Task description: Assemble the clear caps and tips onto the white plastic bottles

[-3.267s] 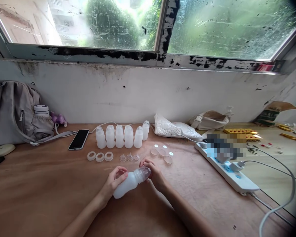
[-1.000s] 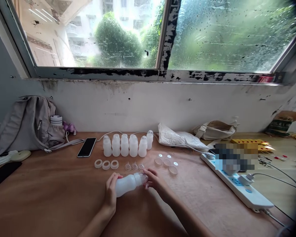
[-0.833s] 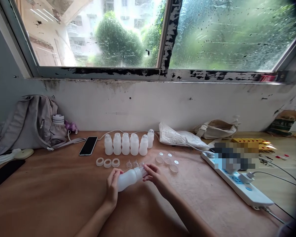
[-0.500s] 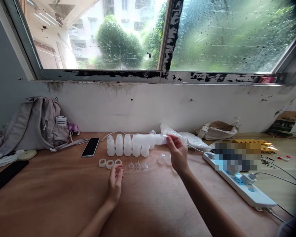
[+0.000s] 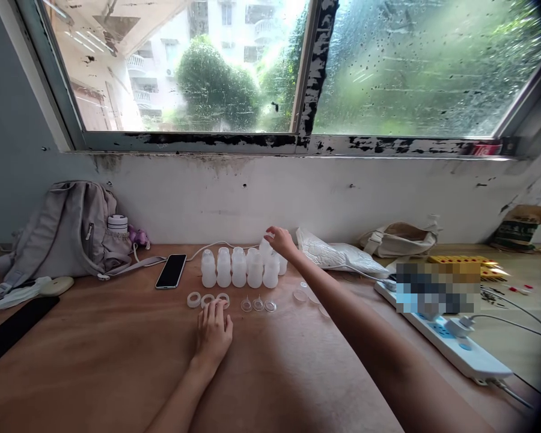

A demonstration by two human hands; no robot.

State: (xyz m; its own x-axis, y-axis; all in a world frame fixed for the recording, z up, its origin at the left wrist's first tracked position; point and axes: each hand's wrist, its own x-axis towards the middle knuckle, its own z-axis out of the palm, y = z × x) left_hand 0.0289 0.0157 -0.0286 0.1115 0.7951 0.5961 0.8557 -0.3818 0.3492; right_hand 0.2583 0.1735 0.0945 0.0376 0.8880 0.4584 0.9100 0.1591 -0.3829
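Note:
Several frosted white bottles (image 5: 238, 267) stand in a group near the wall. My right hand (image 5: 280, 240) pinches the top of one bottle (image 5: 265, 248) at the back right of that group. My left hand (image 5: 215, 329) rests palm down on the table, fingers apart, its fingertips beside white rings (image 5: 193, 299). Those fingers partly cover the rightmost ring. Small clear parts with thin stems (image 5: 258, 304) lie in a row to the right of the rings. More clear round pieces (image 5: 300, 295) lie farther right, partly behind my right forearm.
A phone (image 5: 171, 271) and a grey backpack (image 5: 76, 231) are at the left, with a black strip (image 5: 18, 329) nearer. White plastic packaging (image 5: 342, 254), a beige bag (image 5: 401, 240) and a power strip (image 5: 451, 337) with cables lie at the right.
My right hand has moved left, bringing the bottle from a sideways position to upright at the back of the group. My left hand has turned palm down and flattened by the rings.

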